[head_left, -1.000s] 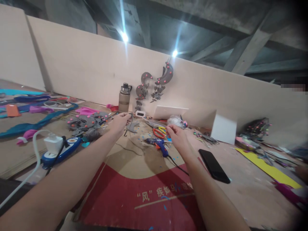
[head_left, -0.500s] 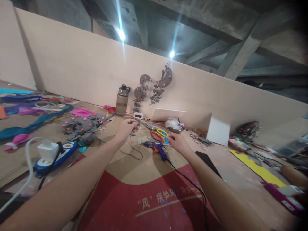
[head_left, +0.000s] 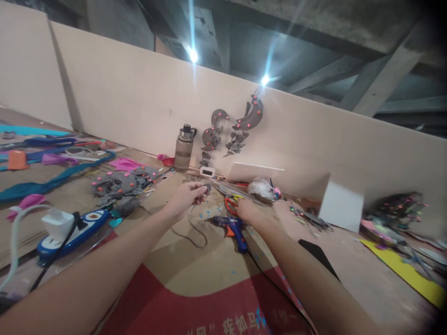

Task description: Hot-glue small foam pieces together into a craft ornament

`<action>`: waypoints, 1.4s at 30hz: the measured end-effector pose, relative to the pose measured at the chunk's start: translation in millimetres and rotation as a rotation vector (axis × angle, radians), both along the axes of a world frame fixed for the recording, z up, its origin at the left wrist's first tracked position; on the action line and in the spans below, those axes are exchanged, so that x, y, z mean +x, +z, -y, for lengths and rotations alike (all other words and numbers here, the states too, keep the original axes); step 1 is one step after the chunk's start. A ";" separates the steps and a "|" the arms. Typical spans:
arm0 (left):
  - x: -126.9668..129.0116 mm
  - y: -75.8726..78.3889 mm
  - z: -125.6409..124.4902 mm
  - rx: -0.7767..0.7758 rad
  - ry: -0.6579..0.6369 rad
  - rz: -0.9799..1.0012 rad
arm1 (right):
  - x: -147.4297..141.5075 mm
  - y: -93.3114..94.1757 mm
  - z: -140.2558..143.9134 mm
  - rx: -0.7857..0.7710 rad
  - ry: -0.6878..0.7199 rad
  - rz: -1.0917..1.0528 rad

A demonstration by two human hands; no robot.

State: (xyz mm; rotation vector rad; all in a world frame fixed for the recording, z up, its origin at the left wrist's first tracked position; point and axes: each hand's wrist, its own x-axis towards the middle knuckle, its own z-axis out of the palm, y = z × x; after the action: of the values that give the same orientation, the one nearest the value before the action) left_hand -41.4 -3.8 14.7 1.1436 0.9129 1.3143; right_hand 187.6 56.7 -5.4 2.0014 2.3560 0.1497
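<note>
My left hand (head_left: 186,197) is stretched out over the cardboard-covered table (head_left: 195,260), fingers closed on a small grey felt piece (head_left: 208,188). A thin dark cord (head_left: 197,235) loops on the cardboard just below that hand. My right hand (head_left: 246,211) reaches down beside it, over the orange-handled scissors (head_left: 229,204) and just behind the blue glue gun (head_left: 233,226). Its fingers are turned away, so whether they hold anything does not show.
A water bottle (head_left: 183,148) stands at the back wall under grey felt moon hangings (head_left: 244,122). Grey felt shapes with pink dots (head_left: 120,182) and a blue power strip (head_left: 70,232) lie left. A black phone (head_left: 319,256), white box (head_left: 340,207) and yellow sheet (head_left: 401,272) lie right.
My right hand has moved down and left toward the scissors and glue gun. My left hand has kept its hold on the grey piece and shifted slightly. The view has swung a little.
</note>
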 end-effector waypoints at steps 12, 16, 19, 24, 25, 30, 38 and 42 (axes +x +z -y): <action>-4.7 -3.9 -5.7 -0.067 -0.008 0.006 | 3.1 -2.6 -18.1 0.090 0.023 0.036; -5.9 -3.9 -7.7 -0.075 0.013 -0.001 | 10.6 3.9 -9.0 0.132 0.107 -0.056; -7.1 -5.8 -9.3 -0.093 0.029 -0.003 | 10.8 8.7 -2.2 0.195 0.138 -0.148; -12.8 -10.0 -14.3 -0.106 0.036 0.037 | 6.6 20.3 13.2 0.370 0.232 -0.308; -14.2 -10.4 -15.3 -0.111 0.036 0.053 | 6.0 23.3 19.1 0.403 0.271 -0.323; -17.2 -9.3 -17.9 -0.146 -0.005 0.131 | 6.2 36.7 61.0 0.471 0.368 -0.230; -10.4 0.5 -9.5 -0.201 -0.058 0.151 | 23.5 41.2 88.6 0.468 0.375 0.034; -8.8 1.8 -5.7 -0.180 -0.085 0.097 | 27.4 47.3 94.7 0.480 0.334 0.201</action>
State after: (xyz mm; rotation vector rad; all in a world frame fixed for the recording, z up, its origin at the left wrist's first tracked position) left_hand -50.2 1.9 16.5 0.9611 0.8835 1.1833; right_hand 215.0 -38.0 41.9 1.6090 2.6766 0.9621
